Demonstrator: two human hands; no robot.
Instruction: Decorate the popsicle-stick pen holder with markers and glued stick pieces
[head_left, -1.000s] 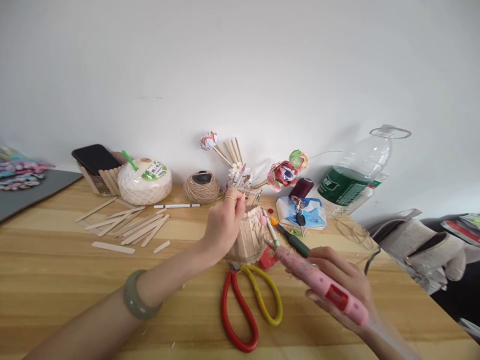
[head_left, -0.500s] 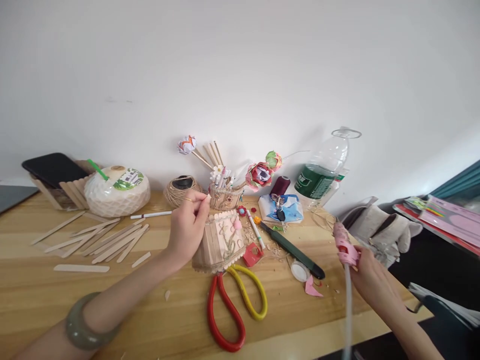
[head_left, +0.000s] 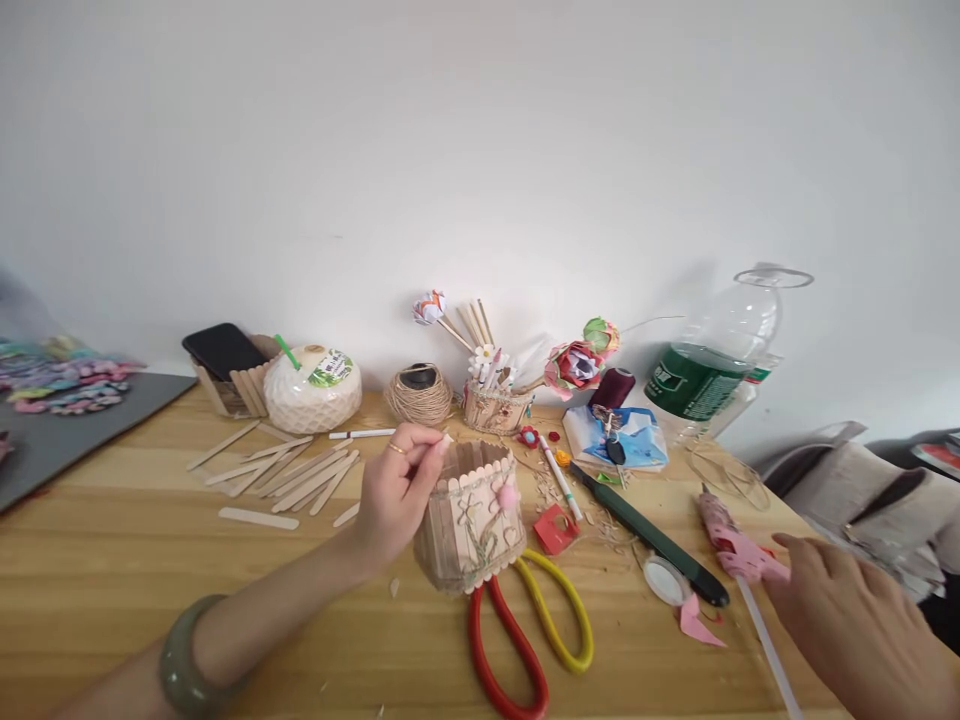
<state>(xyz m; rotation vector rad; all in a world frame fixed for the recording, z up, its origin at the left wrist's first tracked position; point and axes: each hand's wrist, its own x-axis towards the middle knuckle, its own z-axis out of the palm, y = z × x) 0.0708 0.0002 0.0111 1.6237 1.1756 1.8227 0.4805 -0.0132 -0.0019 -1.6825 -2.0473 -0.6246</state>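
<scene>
My left hand (head_left: pixel 397 490) is closed in a pinch on a small pale piece (head_left: pixel 448 440), too small to identify. It is held beside the rim of a craft-stick basket (head_left: pixel 480 525) decorated with twine curls and a pink pompom. Over at the right, a pink hot glue gun (head_left: pixel 731 540) lies on the tabletop, a long clear glue stick (head_left: pixel 766 640) trailing from its back. My right hand (head_left: pixel 862 620) is at the end of its handle with fingers loosened and stretched; whether they still touch it is unclear. Large red-and-yellow-handled scissors (head_left: pixel 510 640) lie partly hidden by the basket.
Loose craft sticks (head_left: pixel 300 485) are spread at left, below a wrapped coconut (head_left: pixel 311 395). Behind stand a twine ball (head_left: pixel 418 395), a pen holder (head_left: pixel 495 408) and a cut plastic bottle (head_left: pixel 701 380). A dark green long-handled tool (head_left: pixel 652 535) and a red scrap (head_left: pixel 555 530) lie mid-right.
The glue gun, gripped in my right hand before, now rests on the table with that hand's fingers loosened. My view has swung left, showing more of the basket's opening. The left-hand pinch persists.
</scene>
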